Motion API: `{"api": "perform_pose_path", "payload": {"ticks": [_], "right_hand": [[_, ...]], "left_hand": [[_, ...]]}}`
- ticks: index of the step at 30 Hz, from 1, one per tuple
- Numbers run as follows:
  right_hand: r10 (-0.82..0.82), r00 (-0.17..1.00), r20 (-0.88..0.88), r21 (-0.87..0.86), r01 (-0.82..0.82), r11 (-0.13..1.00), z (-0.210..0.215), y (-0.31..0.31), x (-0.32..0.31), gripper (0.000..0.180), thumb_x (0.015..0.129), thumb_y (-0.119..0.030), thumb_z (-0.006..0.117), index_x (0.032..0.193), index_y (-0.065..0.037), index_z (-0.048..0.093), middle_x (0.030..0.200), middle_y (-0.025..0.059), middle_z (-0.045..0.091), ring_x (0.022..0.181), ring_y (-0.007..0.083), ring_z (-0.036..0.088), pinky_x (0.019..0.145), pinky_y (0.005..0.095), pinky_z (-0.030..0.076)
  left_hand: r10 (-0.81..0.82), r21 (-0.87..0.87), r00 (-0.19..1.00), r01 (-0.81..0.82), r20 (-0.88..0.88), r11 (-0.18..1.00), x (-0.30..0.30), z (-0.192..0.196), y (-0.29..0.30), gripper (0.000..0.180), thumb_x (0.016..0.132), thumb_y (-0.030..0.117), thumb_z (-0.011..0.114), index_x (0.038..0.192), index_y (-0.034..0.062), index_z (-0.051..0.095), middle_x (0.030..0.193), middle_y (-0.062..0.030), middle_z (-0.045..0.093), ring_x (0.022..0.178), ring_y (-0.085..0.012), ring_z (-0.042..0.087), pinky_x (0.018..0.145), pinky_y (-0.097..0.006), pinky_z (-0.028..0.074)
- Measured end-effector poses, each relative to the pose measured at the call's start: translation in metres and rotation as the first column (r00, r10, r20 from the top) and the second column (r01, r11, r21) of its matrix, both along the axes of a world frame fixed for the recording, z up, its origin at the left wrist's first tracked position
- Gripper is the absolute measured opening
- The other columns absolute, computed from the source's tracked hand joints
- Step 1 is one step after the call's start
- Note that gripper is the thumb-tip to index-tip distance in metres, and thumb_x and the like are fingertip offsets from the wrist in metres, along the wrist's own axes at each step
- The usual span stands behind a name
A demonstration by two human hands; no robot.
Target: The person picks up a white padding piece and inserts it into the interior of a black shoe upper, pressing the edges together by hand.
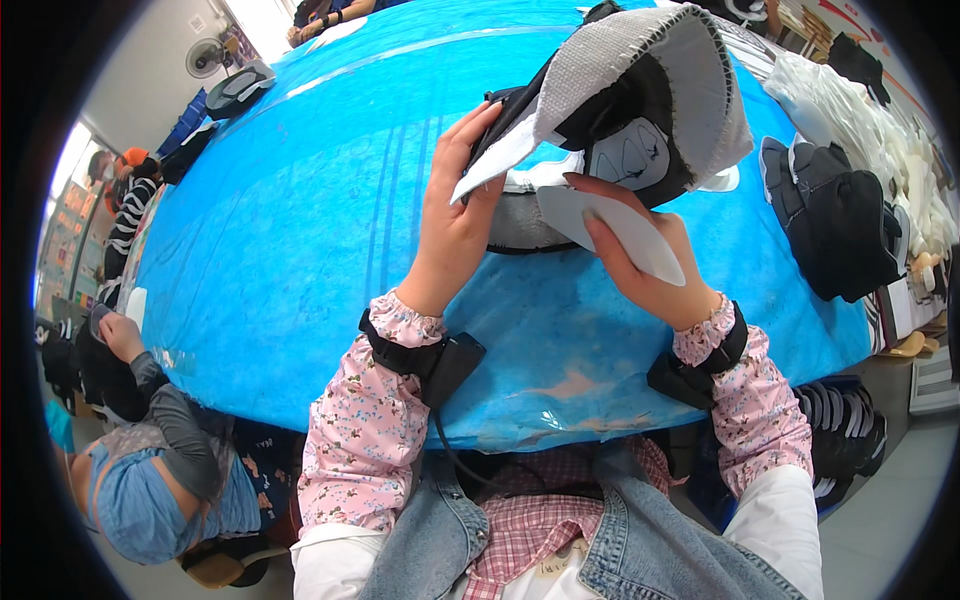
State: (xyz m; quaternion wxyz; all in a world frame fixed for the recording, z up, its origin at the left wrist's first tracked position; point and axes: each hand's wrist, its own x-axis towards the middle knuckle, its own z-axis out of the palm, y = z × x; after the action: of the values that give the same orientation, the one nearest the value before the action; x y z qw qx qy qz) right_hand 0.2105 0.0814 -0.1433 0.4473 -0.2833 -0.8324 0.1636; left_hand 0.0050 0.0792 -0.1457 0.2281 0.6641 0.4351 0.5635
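**Both hands on a grey shoe upper above the blue table**

The left hand (452,222) is raised over the blue table (300,230), fingers closed on the near left edge of a grey and black shoe upper (640,90), thumb on the side toward the person and fingertips at the white lining edge. The right hand (640,255) grips a white oval insert piece (610,225) between thumb and fingers, holding it just under the upper and touching its lower edge. Both wrists carry black straps with small black boxes over floral pink sleeves.

The upper is held up in the air, above the far middle of the table and near the top of the view. Its long axis runs from lower left to upper right, with the grey mesh outer face arching over to the right and the open, black-lined inside turned down toward the person. A pale panel with dark line marks shows inside it. The white insert lies slanted, its longer end pointing down to the right.

Beneath the hands another grey and white upper (525,215) lies flat on the table. To the right, a stack of black uppers (840,225) sits at the table's edge, and beyond it clear bags of pale pieces (850,105). At lower left another person (150,460) in a blue head covering sits bent over.
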Motion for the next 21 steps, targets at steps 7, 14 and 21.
{"api": "perform_pose_path", "payload": {"ticks": [7,14,21], "right_hand": [[-0.002,0.998,-0.063,0.024,0.003,1.000,0.0032,-0.0013,0.0039,0.034,0.084,-0.009,0.055,0.119,-0.012,0.053,0.075,0.0134,0.063,0.058,0.0289,0.062,0.051,0.0308,0.048],[-0.002,0.997,-0.071,0.039,0.004,0.999,0.0055,-0.0036,0.0049,0.035,0.085,-0.011,0.054,0.121,-0.011,0.051,0.079,0.0136,0.064,0.061,0.0279,0.063,0.054,0.0299,0.050],[0.000,0.997,-0.077,0.044,0.003,0.999,0.0054,-0.0038,0.0045,0.035,0.086,-0.012,0.054,0.121,-0.011,0.051,0.080,0.0137,0.064,0.061,0.0276,0.063,0.054,0.0300,0.049]], "left_hand": [[-0.006,0.039,1.000,0.006,-0.002,0.999,0.0015,0.0008,0.0004,0.040,0.086,0.007,0.051,0.126,0.0042,0.046,0.129,-0.0151,0.043,0.120,-0.0266,0.042,0.099,-0.033,0.033],[-0.007,0.052,1.000,0.007,-0.007,0.999,0.0007,0.0001,0.0012,0.040,0.086,0.007,0.051,0.126,0.0043,0.046,0.129,-0.0150,0.043,0.120,-0.0269,0.042,0.099,-0.033,0.033],[-0.008,0.049,1.000,0.009,-0.007,0.999,0.0011,0.0007,0.0006,0.040,0.087,0.008,0.051,0.126,0.0046,0.046,0.129,-0.0151,0.043,0.120,-0.0269,0.042,0.099,-0.034,0.033]]}}
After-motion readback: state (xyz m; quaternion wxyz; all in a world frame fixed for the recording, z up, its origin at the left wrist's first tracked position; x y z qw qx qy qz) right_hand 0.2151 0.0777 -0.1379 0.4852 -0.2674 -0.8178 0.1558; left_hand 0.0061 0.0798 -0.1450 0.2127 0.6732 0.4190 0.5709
